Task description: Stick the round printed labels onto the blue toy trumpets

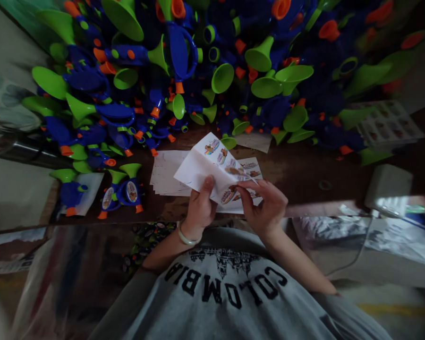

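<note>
A bent sheet of picture stickers [214, 165] is held up in front of my chest. My left hand [201, 205], with a bangle on the wrist, grips its lower edge, thumb on the white side. At the sheet's right side my right hand [264, 203] pinches with thumb and index finger; whether they hold the sheet's edge or a sticker is too small to tell. Beneath are more sticker sheets [253, 167] and a stack of white papers [168, 172]. To the left stand two blue toy horns [131, 191] with oval stickers.
Blue, green and orange toy horns [180, 49] are heaped along the back of the brown table [286, 167]. A dark cylinder [24, 150] lies at the left. On the right are a white box with a cable [391, 186] and more sticker sheets [389, 123].
</note>
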`<state>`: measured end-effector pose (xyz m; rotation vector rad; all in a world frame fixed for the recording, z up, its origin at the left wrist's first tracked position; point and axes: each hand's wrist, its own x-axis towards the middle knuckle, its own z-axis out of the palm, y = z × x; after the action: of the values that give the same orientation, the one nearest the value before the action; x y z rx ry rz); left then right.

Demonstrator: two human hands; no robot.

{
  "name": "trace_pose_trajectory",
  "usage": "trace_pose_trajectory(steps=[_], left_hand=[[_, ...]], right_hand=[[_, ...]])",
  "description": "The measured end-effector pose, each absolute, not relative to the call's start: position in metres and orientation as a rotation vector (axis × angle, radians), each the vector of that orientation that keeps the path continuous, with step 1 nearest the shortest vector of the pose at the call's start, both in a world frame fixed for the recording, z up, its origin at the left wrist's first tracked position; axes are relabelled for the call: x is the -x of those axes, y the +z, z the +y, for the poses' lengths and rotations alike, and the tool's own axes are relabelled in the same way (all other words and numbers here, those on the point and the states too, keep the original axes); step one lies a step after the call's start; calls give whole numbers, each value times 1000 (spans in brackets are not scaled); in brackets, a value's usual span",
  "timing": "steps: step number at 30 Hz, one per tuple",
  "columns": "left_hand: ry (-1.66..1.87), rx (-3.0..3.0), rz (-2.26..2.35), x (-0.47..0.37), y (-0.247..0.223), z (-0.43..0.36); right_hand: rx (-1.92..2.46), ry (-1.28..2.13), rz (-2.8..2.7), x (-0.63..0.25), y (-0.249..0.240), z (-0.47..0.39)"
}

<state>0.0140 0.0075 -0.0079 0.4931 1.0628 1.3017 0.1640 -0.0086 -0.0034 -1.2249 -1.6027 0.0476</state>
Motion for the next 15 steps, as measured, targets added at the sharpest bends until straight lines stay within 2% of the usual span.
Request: trace_pose_trajectory(steps=[6, 12, 15], left_hand=[[1343, -614, 1034, -15, -14, 5], [1287, -542, 1010, -19, 0, 7], [1294, -500, 1050, -19, 5, 14]], right_hand=[[1148, 169, -1496, -162, -3, -4], [990, -135, -1566, -172, -13, 1], [919, -90, -1725, -172, -11, -18]])
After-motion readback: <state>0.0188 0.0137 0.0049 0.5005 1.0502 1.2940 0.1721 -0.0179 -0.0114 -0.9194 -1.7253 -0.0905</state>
